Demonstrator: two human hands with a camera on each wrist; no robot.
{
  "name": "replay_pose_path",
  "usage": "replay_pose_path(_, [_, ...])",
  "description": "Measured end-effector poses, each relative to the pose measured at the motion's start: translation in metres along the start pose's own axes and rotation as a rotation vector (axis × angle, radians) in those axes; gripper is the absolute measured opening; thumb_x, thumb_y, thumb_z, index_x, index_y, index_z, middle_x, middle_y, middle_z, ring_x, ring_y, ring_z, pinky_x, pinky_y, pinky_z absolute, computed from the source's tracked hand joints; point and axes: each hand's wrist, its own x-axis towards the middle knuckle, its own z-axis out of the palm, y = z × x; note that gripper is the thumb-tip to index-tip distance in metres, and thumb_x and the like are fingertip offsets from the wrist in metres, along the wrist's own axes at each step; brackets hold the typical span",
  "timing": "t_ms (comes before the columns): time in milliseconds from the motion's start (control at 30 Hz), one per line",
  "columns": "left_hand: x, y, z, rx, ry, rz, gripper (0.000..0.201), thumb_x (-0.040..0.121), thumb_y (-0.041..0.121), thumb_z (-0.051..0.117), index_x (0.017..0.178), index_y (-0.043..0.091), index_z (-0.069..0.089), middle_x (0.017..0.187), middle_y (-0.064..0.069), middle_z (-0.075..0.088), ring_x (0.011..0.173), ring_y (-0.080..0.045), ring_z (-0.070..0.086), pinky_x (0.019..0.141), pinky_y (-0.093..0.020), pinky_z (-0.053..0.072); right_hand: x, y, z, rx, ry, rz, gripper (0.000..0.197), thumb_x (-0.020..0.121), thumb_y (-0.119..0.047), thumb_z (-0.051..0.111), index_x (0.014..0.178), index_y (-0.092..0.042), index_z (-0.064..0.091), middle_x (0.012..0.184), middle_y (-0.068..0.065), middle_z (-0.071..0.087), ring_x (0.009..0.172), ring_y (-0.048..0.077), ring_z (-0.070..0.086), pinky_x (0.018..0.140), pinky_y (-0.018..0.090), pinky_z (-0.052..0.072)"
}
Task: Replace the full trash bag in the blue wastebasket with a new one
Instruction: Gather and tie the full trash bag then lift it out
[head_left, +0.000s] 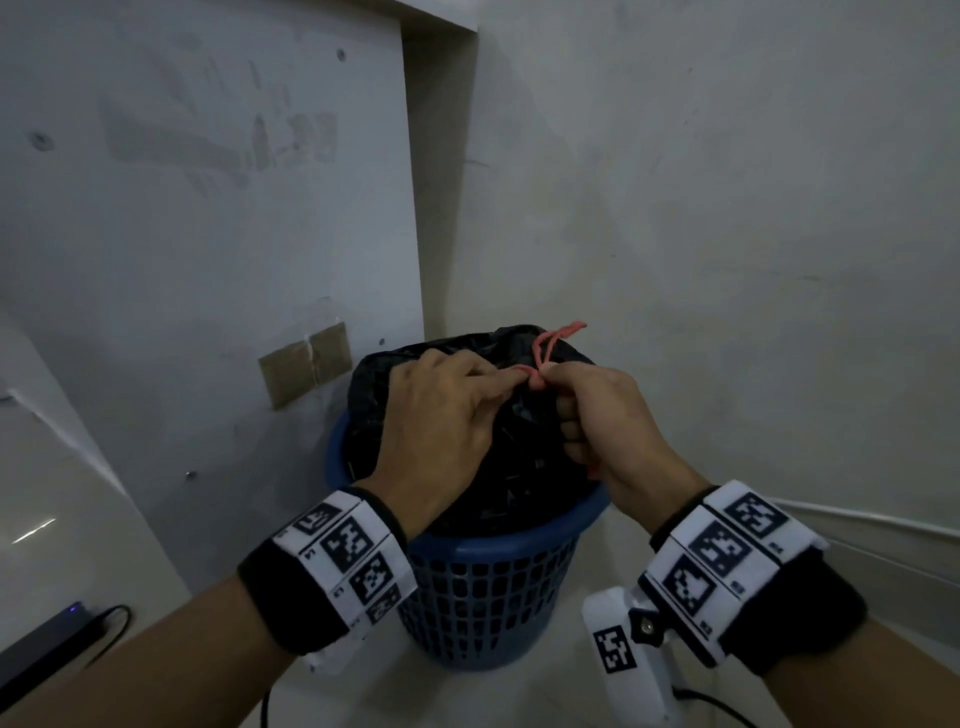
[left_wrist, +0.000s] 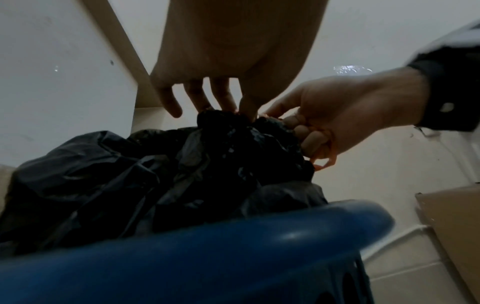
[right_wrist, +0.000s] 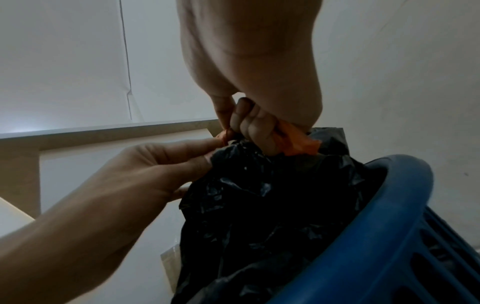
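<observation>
- Head view, from the left: a dark device with a small blue light (head_left: 39, 642) lies on the floor by the wall, a cable running from it.
- A patch of brown tape (head_left: 305, 362) sticks to the wall just left of the basket.
- My left hand (head_left: 441, 415) rests over the gathered top of the black trash bag (head_left: 519, 467); its thumb and forefinger pinch the orange drawstring (head_left: 537, 382) at the knot, while the other fingers (left_wrist: 168, 100) hang loosely spread above the plastic.
- That full bag sits inside the blue wastebasket (head_left: 488, 597), bulging above the rim, its neck bunched tight where the two hands meet.
- Loose ends of the drawstring stick up behind the knot.
- My right hand (head_left: 602, 415) is curled round the other side of the drawstring, thumb and forefinger pinching at the knot, a loop of it showing below the folded fingers (left_wrist: 309, 142).
- Both wrists wear black bands with printed markers (head_left: 348, 545).
- A sheet of cardboard (left_wrist: 451, 226) leans at the far right in the left wrist view.
</observation>
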Motion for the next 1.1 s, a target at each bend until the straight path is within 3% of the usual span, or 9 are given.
replay_pose_path(133, [-0.005,0.002,0.003,-0.017,0.028,0.018,0.033,0.09,0.02,0.055,0.12,0.026,0.066,0.099,-0.002,0.059,0.077,-0.025,0.058,0.063,-0.043,0.05,0.0,-0.005,0.002,-0.081,-0.09,0.098,0.025,0.091,-0.022,0.048,0.067,-0.019,0.055,0.041,-0.009,0.03,0.032,0.008,0.02,0.035,0.017,0.015])
replay_pose_path(233, [-0.008,0.003,0.003,-0.049,0.008,0.017,0.037,0.092,0.024,0.056,0.128,0.025,0.06,0.088,-0.001,0.047,0.066,-0.021,0.051,0.053,-0.04,0.048,0.001,-0.013,-0.002,-0.217,-0.148,0.114,0.023,0.088,-0.023,0.047,0.065,-0.019,0.05,0.043,-0.008,0.029,0.032,0.008,0.021,0.034,0.016,0.016])
replay_pose_path(367, [-0.012,0.006,0.002,-0.037,-0.072,0.032,0.041,0.092,0.033,0.052,0.132,0.027,0.057,0.073,0.004,0.047,0.063,-0.016,0.049,0.056,-0.037,0.044,0.003,-0.019,-0.011,-0.358,-0.256,0.143,0.024,0.083,-0.027,0.048,0.06,-0.021,0.048,0.044,-0.008,0.026,0.037,0.011,0.017,0.038,0.019,0.013])
replay_pose_path(533, [-0.01,0.002,0.0,-0.095,-0.091,0.003,0.03,0.088,0.04,0.059,0.114,0.03,0.07,0.069,0.008,0.054,0.061,-0.012,0.052,0.057,-0.032,0.045,0.001,-0.017,-0.022,-0.424,-0.368,0.117,0.029,0.088,-0.031,0.053,0.061,-0.021,0.054,0.048,-0.009,0.029,0.041,0.009,0.022,0.041,0.025,0.015])
replay_pose_path(633, [-0.011,0.003,0.004,-0.148,-0.133,-0.039,0.024,0.09,0.038,0.055,0.097,0.025,0.073,0.072,0.007,0.061,0.064,-0.012,0.056,0.06,-0.036,0.048,-0.002,-0.013,-0.023,-0.403,-0.402,0.009,0.032,0.094,-0.033,0.058,0.066,-0.018,0.058,0.047,-0.011,0.036,0.039,0.005,0.028,0.039,0.021,0.021])
replay_pose_path(767, [-0.015,0.001,0.007,-0.353,-0.187,-0.139,0.026,0.096,0.031,0.051,0.079,0.016,0.063,0.068,0.001,0.062,0.062,-0.012,0.056,0.061,-0.036,0.047,0.002,-0.009,-0.024,-0.321,-0.332,-0.032,0.037,0.092,-0.032,0.062,0.058,-0.022,0.051,0.048,-0.009,0.037,0.04,0.007,0.028,0.038,0.021,0.021])
replay_pose_path(867, [-0.017,0.0,0.003,-0.393,-0.172,-0.11,0.04,0.098,0.032,0.041,0.07,0.006,0.051,0.063,-0.005,0.053,0.057,-0.014,0.047,0.057,-0.029,0.038,0.005,-0.006,-0.027,-0.302,-0.258,-0.048,0.035,0.092,-0.031,0.062,0.061,-0.021,0.051,0.05,-0.007,0.036,0.041,0.008,0.028,0.038,0.022,0.022])
replay_pose_path(1000, [-0.021,-0.02,0.001,-0.354,-0.075,-0.082,0.045,0.097,0.03,0.031,0.072,-0.002,0.051,0.069,-0.009,0.051,0.063,-0.015,0.046,0.061,-0.028,0.036,0.01,-0.004,-0.043,-0.357,-0.064,-0.097,0.035,0.095,-0.024,0.058,0.063,-0.017,0.046,0.051,-0.004,0.038,0.036,0.005,0.033,0.037,0.018,0.027])
replay_pose_path(1100, [-0.027,-0.034,0.003,-0.314,-0.084,-0.088,0.046,0.095,0.031,0.031,0.071,-0.003,0.051,0.069,-0.01,0.05,0.063,-0.013,0.044,0.062,-0.029,0.037,0.013,0.005,-0.049,-0.457,-0.004,-0.106,0.038,0.095,-0.021,0.058,0.061,-0.014,0.044,0.047,-0.006,0.035,0.03,0.0,0.031,0.034,0.012,0.026])
